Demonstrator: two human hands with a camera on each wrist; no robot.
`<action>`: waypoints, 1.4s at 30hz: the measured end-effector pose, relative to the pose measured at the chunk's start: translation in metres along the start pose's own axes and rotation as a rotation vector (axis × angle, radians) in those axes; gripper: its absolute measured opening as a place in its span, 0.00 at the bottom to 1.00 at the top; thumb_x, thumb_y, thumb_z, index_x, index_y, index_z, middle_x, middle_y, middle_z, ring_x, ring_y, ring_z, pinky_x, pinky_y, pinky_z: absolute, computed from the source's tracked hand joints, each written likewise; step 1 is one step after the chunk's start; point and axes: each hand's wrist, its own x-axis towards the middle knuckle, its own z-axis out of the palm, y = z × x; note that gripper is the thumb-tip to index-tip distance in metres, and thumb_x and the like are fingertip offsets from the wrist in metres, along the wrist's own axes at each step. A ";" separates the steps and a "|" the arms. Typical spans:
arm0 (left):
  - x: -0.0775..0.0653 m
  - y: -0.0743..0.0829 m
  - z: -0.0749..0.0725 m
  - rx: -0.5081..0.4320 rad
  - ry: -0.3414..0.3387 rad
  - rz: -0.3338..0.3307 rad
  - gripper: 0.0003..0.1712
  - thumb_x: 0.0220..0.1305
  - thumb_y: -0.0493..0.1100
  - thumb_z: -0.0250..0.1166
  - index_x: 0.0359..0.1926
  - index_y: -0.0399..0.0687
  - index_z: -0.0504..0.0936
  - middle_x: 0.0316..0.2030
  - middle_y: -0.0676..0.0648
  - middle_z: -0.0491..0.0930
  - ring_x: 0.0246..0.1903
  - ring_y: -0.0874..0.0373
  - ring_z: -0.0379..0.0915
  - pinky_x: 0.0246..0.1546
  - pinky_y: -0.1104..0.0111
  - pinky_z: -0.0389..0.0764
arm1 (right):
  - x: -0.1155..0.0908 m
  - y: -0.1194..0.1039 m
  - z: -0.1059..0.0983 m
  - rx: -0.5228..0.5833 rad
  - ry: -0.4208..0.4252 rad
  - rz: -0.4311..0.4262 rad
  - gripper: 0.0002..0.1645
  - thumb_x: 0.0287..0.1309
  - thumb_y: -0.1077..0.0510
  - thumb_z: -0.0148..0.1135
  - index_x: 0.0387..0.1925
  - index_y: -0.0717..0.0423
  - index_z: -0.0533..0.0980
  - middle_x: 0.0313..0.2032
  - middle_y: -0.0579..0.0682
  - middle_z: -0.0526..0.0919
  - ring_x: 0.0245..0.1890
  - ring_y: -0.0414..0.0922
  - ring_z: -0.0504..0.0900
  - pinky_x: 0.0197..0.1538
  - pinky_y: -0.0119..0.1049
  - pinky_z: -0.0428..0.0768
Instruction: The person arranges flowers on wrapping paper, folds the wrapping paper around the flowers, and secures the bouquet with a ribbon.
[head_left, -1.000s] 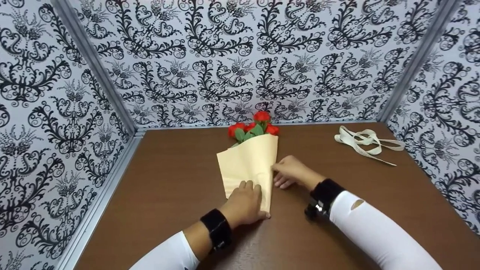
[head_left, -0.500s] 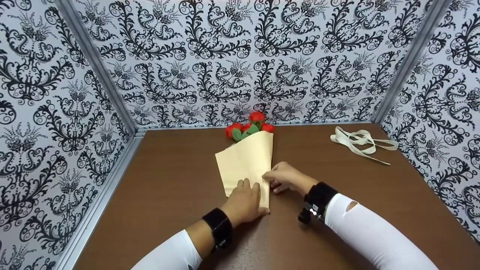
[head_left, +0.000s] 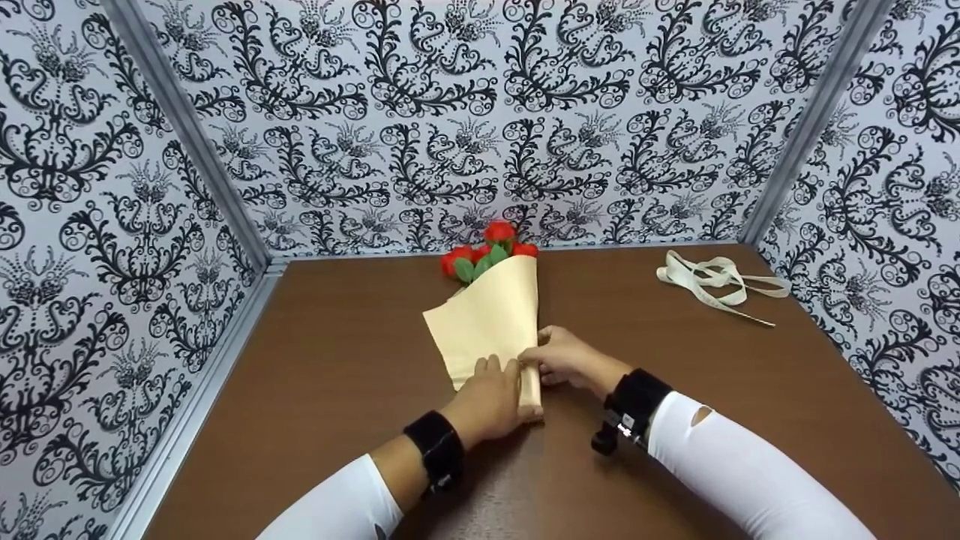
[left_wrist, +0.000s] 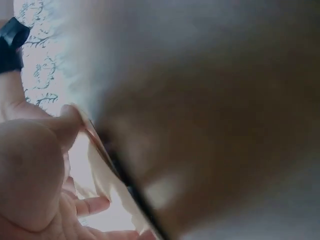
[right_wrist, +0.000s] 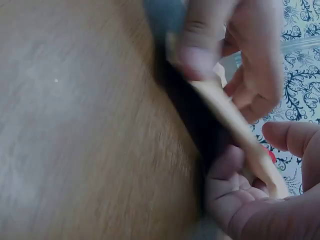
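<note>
A bunch of red artificial-looking roses [head_left: 495, 238] with green leaves pokes out of a cone of cream wrapping paper [head_left: 480, 315] lying on the brown table. My left hand [head_left: 487, 401] holds the cone's narrow lower end, fingers over the top and thumb at the bottom tip. Along the paper's right edge, my right hand [head_left: 564, 358] pinches the fold, its thumb on top and the other fingers down beside it. The right wrist view shows the left thumb [right_wrist: 197, 62] against the paper edge and the right fingers [right_wrist: 227, 185] by the tabletop. Stems are hidden inside the wrap.
A loosely tangled white ribbon [head_left: 720, 281] lies at the table's back right. Patterned panels [head_left: 465, 112] with grey metal frame bars enclose the table [head_left: 337, 360] at the back and both sides.
My right hand has come from just off the paper's right edge to pinching it and has folded that edge inward. The left hand has stayed on the lower end.
</note>
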 end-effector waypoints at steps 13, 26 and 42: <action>0.000 -0.003 -0.003 -0.152 -0.048 0.061 0.47 0.69 0.70 0.65 0.77 0.47 0.65 0.61 0.40 0.71 0.62 0.45 0.70 0.58 0.53 0.82 | 0.001 0.009 -0.005 0.063 -0.026 -0.039 0.24 0.62 0.63 0.68 0.58 0.66 0.74 0.46 0.58 0.88 0.40 0.49 0.92 0.45 0.43 0.91; 0.004 -0.006 -0.010 -0.184 0.005 0.187 0.20 0.65 0.60 0.74 0.43 0.52 0.81 0.57 0.45 0.75 0.56 0.50 0.70 0.52 0.61 0.82 | 0.001 0.021 -0.028 0.024 0.061 -0.065 0.31 0.55 0.66 0.73 0.61 0.64 0.75 0.48 0.58 0.86 0.37 0.48 0.91 0.42 0.39 0.89; 0.011 -0.011 -0.014 -0.120 0.116 0.187 0.19 0.65 0.59 0.73 0.47 0.52 0.88 0.52 0.48 0.79 0.53 0.49 0.73 0.50 0.55 0.83 | -0.026 0.050 -0.094 0.038 0.175 -0.113 0.47 0.52 0.67 0.74 0.72 0.66 0.64 0.53 0.61 0.83 0.37 0.47 0.90 0.44 0.41 0.90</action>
